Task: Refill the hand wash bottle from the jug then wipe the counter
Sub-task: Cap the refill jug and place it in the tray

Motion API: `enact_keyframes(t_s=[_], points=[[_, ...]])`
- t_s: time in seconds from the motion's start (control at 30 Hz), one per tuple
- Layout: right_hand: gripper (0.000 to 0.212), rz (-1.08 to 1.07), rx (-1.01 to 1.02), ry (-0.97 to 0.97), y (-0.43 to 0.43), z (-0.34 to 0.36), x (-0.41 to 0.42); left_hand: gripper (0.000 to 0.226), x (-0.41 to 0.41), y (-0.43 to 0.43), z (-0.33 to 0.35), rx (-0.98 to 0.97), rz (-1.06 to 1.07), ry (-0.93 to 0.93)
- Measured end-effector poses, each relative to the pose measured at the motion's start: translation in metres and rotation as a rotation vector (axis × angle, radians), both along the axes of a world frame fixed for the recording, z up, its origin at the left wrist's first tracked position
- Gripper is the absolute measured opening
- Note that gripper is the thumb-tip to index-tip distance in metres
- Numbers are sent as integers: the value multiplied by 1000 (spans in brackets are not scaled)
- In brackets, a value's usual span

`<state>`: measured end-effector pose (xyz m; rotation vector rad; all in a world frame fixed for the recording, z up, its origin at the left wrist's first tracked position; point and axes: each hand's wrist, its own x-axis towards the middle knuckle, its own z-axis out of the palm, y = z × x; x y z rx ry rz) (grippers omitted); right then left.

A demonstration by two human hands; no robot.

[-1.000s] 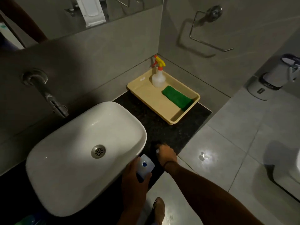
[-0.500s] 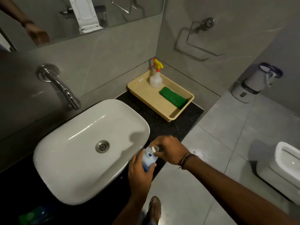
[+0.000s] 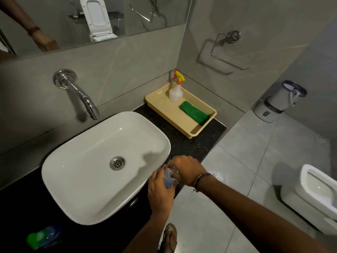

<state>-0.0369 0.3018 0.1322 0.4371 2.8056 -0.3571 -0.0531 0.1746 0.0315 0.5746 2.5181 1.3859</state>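
Observation:
The small clear hand wash bottle (image 3: 167, 180) with blue liquid stands at the front edge of the black counter (image 3: 184, 143), right of the white basin (image 3: 102, 161). My left hand (image 3: 160, 192) wraps around its body. My right hand (image 3: 186, 169) closes over its top, hiding the cap. A blue jug with a green cap (image 3: 41, 238) lies at the lower left on the counter. A green cloth (image 3: 194, 112) rests in the beige tray (image 3: 164, 108).
A spray bottle (image 3: 176, 92) with a yellow and red trigger stands in the tray's far corner. A chrome tap (image 3: 82, 97) juts from the wall over the basin. A towel ring (image 3: 226, 50), a bin (image 3: 279, 103) and a toilet (image 3: 317, 194) lie to the right.
The bottle came up from a tilted hold to upright. My right hand moved from the counter onto the bottle's top and now covers it. The view shifted down and left.

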Motion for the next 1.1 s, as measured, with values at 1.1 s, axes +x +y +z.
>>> enact_keyframes(t_s=[1.1], points=[[41, -26, -10, 0, 4, -17, 3, 73, 2, -1, 2, 31, 15, 8]])
